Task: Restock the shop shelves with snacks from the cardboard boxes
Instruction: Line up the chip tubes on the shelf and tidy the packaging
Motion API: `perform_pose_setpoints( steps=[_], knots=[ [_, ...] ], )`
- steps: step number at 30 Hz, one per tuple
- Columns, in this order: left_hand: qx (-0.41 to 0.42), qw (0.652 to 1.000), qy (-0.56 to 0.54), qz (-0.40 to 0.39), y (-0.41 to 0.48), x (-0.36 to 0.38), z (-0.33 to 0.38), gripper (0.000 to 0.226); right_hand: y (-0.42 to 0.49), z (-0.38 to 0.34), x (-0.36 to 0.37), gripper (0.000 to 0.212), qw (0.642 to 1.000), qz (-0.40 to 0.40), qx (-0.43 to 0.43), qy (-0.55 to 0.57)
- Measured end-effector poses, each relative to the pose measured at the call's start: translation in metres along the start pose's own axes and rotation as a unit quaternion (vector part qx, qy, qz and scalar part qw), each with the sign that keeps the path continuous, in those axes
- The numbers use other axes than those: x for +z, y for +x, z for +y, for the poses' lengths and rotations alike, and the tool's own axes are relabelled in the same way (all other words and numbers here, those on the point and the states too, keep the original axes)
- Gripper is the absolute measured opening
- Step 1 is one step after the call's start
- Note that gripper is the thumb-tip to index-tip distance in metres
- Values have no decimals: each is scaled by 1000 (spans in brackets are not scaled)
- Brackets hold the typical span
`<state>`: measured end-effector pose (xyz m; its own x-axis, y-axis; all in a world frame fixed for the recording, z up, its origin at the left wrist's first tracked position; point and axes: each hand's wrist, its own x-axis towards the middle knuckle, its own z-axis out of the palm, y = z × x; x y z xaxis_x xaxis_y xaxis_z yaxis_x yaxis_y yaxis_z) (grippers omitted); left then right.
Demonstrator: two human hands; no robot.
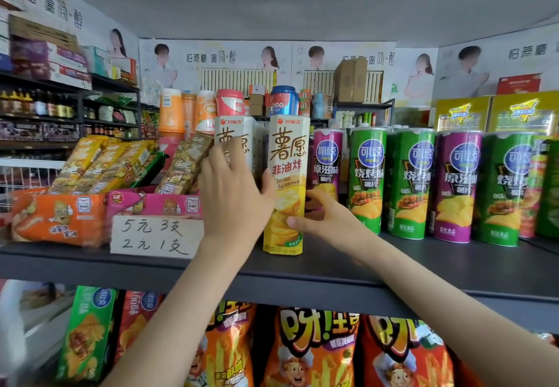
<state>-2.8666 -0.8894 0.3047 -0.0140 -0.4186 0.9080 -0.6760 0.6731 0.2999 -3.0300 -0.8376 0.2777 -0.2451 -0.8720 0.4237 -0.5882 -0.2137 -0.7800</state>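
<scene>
As arms extend, hands (234,196) (325,220) flank carton (287,156) — touching.

Both bare arms were stretched up from the lower edge of the view. The left forearm (181,302) ran from about 7 o'clock toward 1 o'clock, with the wrist nearly straight. The left hand (234,193) showed its back to the camera. Its fingers (217,156) were almost straight, a little spread, and pointed to 12 o'clock. Its thumb (267,184) stood out toward 2 o'clock and touched the left side of a tall yellow carton (287,156). The right forearm (438,305) ran from 4 o'clock toward 10 o'clock. The right hand (325,220) gripped the low part of the same carton: the thumb (298,223) lay across the front, pointing to 9 o'clock, and the fingers (317,196) curled round the right side.
</scene>
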Motion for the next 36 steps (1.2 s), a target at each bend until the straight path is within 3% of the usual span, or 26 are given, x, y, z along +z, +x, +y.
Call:
perform_pose_setpoints(
  steps=[3, 6, 9, 13, 17, 20, 26, 30, 34, 36],
  knots=[
    [82, 988, -117, 55, -28, 6, 29, 45, -7, 7, -18, 70, 998, 24, 5, -50],
    [115, 965, -233, -26, -50, 16, 61, 35, -16, 12, -50, 50, 996, 49, 5, -73],
    [80, 943, -294, -135, -54, 32, 88, 33, -23, 21, -90, 55, 989, 112, 16, -99],
    [8, 938, -295, -181, -38, 62, 114, 47, -28, 39, -136, 56, 971, 170, 17, -165],
    [0, 956, -219, -195, -3, 80, 132, 67, -18, 37, -164, 58, 954, 184, -44, -233],
    [53, 966, -150, -205, 36, 71, 139, 69, -1, 19, -174, 59, 934, 172, -128, -287],
    [190, 962, 30, -194, 98, 14, 116, 71, 57, -36, -173, 67, 859, 82, -279, -422],
    [178, 945, 119, -246, 110, -14, 88, 74, 113, -64, -156, 63, 811, 44, -245, -529],
    [163, 925, 154, -308, 110, -22, 70, 75, 162, -79, -136, 47, 763, -21, -138, -631],
    [166, 915, 162, -331, 109, -20, 63, 76, 179, -82, -129, 50, 748, -51, -90, -655]
  ],
)
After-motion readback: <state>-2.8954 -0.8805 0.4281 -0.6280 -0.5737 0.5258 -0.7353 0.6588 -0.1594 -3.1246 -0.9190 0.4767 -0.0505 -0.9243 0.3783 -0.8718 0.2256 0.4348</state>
